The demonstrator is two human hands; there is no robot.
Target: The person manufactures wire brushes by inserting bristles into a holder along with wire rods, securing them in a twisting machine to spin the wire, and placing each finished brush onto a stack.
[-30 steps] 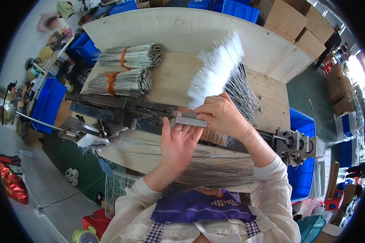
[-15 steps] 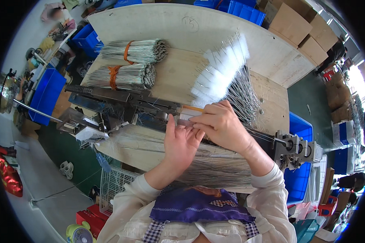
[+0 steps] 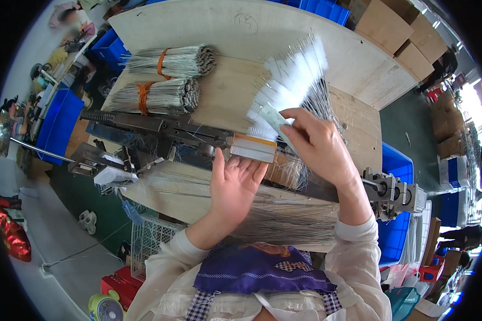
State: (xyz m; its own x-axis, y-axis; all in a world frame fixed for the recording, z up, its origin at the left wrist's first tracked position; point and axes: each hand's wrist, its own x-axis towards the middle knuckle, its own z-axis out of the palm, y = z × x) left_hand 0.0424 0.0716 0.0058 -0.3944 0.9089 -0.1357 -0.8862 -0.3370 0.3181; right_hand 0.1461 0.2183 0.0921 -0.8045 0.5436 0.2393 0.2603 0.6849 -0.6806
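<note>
At the far left of the wooden table (image 3: 227, 88) I see two bundles of thin grey wires tied with orange bands (image 3: 166, 80), lying side by side, well apart from my hands. Just below them runs a long dark metal machine bar (image 3: 144, 124) that crosses the table toward the middle. My left hand (image 3: 234, 181) lies open and flat, palm down, fingers spread, its fingertips touching the small white block with an orange top edge (image 3: 253, 148); beneath the palm lies a loose sheet of fine grey wires (image 3: 284, 219). To the right, my right hand (image 3: 318, 144) is curled, thumb and fingers pinching the lower end of a fan of white bristle brushes on twisted wire stems (image 3: 289, 85), which spreads up and away over the table. Farther right stands a blue plastic crate (image 3: 399, 166).
</note>
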